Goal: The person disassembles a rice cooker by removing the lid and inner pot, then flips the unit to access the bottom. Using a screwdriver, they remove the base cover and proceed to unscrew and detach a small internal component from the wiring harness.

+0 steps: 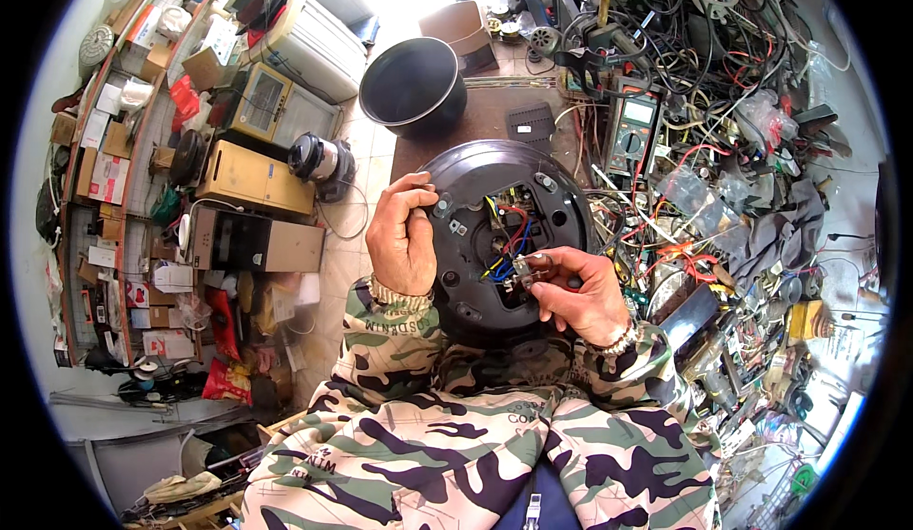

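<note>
A round black appliance base (475,311), underside up, sits in front of me, with an opening in its middle. Red, blue and yellow wires (514,235) show inside that opening. At the left rim, my left hand (401,240) is closed against the base, its fingers curled and steadying it. Over the lower right of the opening, my right hand (578,290) pinches a small pale connector (521,265) between thumb and fingers, beside the blue wires. The fingers partly cover the connector, so its exact form is hidden.
A black inner pot (414,83) stands beyond the base, near a cardboard box (458,35). On the right lie a multimeter (635,130) and heaps of cables (704,35). Shelves with boxes (109,178) and old appliances (252,176) line the left.
</note>
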